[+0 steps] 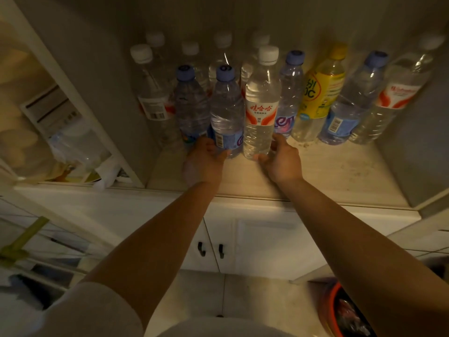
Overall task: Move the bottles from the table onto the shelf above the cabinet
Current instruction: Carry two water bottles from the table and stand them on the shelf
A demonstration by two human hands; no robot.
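Observation:
Several plastic bottles stand upright on the shelf (328,173) above the cabinet. My left hand (205,159) grips the base of a clear bottle with a blue cap and blue label (226,110). My right hand (279,159) grips the base of a white-capped bottle with a red and white label (261,100). Both bottles stand side by side at the front of the group, their bases on the shelf. Behind and beside them are more white-capped and blue-capped bottles and one with a yellow label (320,91).
The shelf is a recess with walls at left and right. A glass-fronted compartment (65,122) holding items lies to the left. Below are white cabinet doors with dark handles (211,249). An orange-rimmed bin (340,310) sits on the floor at lower right.

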